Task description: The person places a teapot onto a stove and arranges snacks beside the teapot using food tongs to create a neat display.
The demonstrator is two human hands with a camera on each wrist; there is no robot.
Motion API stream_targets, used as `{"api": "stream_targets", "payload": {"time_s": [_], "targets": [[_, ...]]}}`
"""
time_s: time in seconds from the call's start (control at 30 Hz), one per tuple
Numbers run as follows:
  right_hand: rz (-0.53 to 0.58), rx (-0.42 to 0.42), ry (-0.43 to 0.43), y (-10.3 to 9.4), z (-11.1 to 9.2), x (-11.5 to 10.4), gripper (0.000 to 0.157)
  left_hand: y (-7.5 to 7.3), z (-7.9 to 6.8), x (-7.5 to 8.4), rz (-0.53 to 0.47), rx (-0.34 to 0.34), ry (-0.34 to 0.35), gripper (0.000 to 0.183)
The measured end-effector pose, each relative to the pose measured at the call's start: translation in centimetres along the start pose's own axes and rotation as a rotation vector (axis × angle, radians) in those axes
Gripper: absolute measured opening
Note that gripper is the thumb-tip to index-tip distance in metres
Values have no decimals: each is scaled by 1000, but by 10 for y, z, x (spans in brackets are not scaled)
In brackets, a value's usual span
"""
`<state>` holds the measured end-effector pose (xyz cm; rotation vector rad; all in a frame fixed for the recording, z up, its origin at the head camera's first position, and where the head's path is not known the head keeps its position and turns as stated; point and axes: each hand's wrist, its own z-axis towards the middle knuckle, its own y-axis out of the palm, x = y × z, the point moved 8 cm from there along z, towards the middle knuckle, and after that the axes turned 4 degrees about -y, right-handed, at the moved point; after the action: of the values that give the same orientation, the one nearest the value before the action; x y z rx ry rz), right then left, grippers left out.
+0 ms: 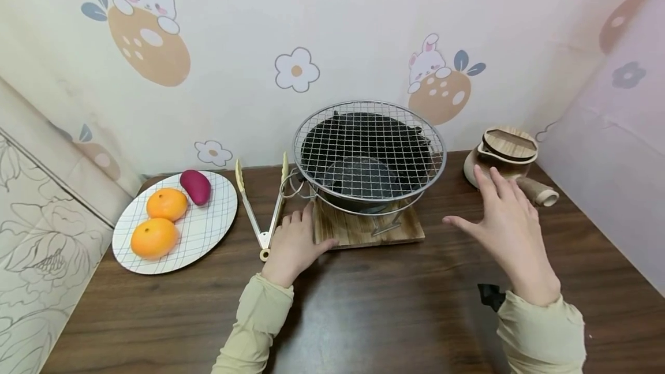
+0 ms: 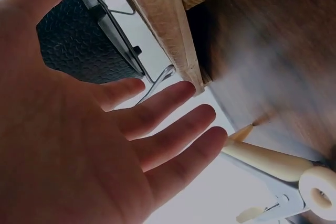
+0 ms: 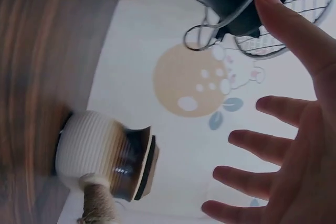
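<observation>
The left hand [image 1: 293, 244] is held out with its fingers extended and holds nothing; it is at the near left corner of a wooden board [image 1: 353, 239], and whether it touches the board I cannot tell. The right hand [image 1: 506, 224] is also spread, thumb apart from the fingers, with nothing in its grasp; it is raised above the table [image 1: 374, 310] to the right of the grill, apart from it. Both sleeves are pale, and a black strap [image 1: 490, 296] shows by the right cuff.

Between the hands and farther back, the black grill bowl [image 2: 79, 45] stands on wire legs on the board, a round wire mesh [image 1: 366, 149] across its top. Just left of the left hand lie tongs [image 1: 265, 238], their arms spread, tips toward the wall. Farther left, a checked plate [image 1: 208, 241] carries two orange fruits [image 1: 167, 204] and a purple-red oval item [image 1: 195, 187]. Beyond the right hand, near the wall, stands a ribbed pot [image 3: 92, 145] with a wooden lid [image 1: 509, 144] and a side handle [image 1: 535, 191]. Rabbits and flowers pattern the wall [image 1: 353, 56]
</observation>
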<state>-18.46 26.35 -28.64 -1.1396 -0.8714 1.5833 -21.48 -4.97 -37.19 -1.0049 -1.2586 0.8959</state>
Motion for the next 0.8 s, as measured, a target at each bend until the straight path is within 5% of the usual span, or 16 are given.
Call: {"api": "stream_targets", "payload": {"time_s": [0.8], "targets": [[-104, 92, 60, 5, 17, 77, 66, 12, 6, 6, 35, -12, 7, 101]]}}
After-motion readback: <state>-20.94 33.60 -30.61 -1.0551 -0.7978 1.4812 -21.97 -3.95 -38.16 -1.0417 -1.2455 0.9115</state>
